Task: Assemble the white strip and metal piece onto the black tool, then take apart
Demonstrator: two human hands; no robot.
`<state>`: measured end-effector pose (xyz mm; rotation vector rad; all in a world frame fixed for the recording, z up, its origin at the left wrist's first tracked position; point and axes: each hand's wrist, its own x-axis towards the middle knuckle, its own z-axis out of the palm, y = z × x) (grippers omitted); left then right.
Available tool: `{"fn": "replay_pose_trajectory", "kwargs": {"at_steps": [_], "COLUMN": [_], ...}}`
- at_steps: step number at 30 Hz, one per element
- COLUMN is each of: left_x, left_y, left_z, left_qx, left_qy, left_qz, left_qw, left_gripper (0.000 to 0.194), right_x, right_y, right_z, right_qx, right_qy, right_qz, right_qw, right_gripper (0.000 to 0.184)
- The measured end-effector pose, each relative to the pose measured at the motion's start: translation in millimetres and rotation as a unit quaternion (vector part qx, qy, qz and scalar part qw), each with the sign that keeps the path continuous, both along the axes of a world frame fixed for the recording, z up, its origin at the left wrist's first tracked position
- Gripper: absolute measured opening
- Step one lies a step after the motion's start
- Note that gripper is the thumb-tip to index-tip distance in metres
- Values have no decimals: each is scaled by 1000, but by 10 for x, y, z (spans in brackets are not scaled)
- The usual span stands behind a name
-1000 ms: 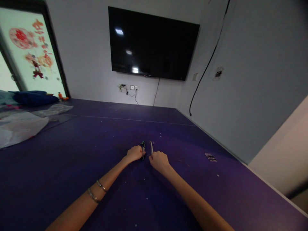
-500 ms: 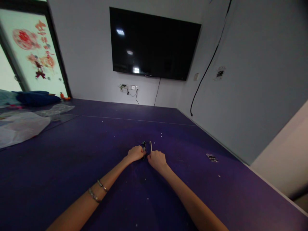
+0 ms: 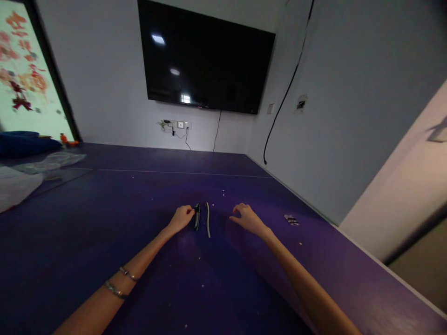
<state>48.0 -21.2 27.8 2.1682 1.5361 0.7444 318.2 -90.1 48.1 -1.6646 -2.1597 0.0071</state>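
Note:
My left hand [image 3: 182, 217] is closed, its fingertips at the upper left edge of a narrow dark object [image 3: 197, 217] with a pale stripe along it, perhaps a stapler; its kind is too small to make out. A thin, slightly curved whitish strip [image 3: 208, 221] lies just to its right on the purple surface [image 3: 146, 260], touched by neither hand. Farther right, my right hand [image 3: 247, 217] hovers open, thumb and fingers apart, holding nothing. Two bracelets circle my left wrist.
Toward the right edge lies a small clear packet with dark items [image 3: 292, 220]. Crumpled plastic bags [image 3: 19, 184] and dark blue cloth [image 3: 28, 143] lie at the left. Small white specks dot the surface. A television [image 3: 206, 56] and a hanging black cable [image 3: 281, 104] are on the walls.
My right hand has let go of the whitish strip and moved away to the right, its fingers opening. The strip now lies beside the dark object. The view has shifted right.

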Motion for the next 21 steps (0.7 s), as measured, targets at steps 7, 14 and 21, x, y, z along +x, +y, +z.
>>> {"fn": "replay_pose_trajectory", "kwargs": {"at_steps": [7,14,21], "left_x": [-34,-57,-87], "left_y": [-34,-29,19], "left_z": [-1,-29,-90], "left_qx": [-2,-24,-27], "left_qy": [-88,-124,-131], "left_qz": [-8,-10,-17], "left_qw": [996,992,991], "left_gripper": [29,30,31], "right_x": [1404,2308,2481], "right_y": [-107,-321,-308], "right_z": [-39,-99,-120], "right_qx": [-13,-70,-120], "right_qy": [-22,-47,-60], "right_qz": [-26,-90,-103], "right_qw": [999,992,986], "right_gripper": [38,46,53]}}
